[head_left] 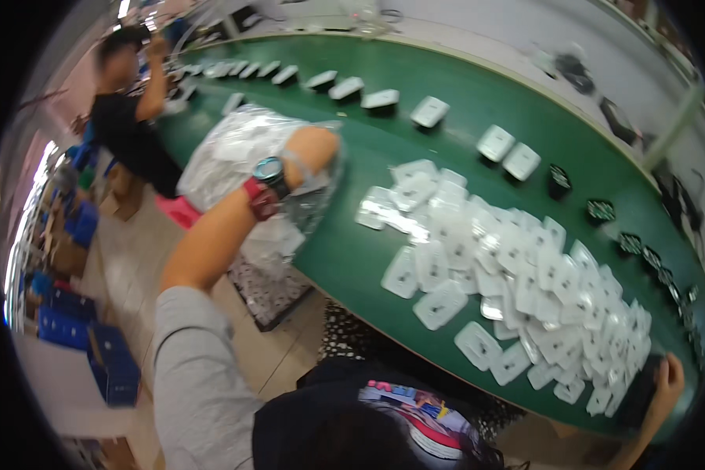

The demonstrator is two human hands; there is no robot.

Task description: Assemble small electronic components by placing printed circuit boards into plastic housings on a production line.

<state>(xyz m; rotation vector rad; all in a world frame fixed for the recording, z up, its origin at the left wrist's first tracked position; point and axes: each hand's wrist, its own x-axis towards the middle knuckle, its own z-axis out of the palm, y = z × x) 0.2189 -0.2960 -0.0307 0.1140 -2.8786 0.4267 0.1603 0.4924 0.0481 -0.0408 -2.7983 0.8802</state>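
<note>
A long green conveyor table (462, 102) curves across a tiled floor (133, 258), blue crates (110, 368) stacked at the left.

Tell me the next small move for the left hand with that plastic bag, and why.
Probably tip the clear plastic bag further so it empties onto the green belt. The left hand holds it raised beside the heap of white plastic trays, and it still looks full.

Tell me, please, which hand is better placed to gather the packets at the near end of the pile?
Probably the right hand: it rests at the belt's near edge beside the pile of white packets. The left hand is raised, inside a clear plastic bag.
</note>
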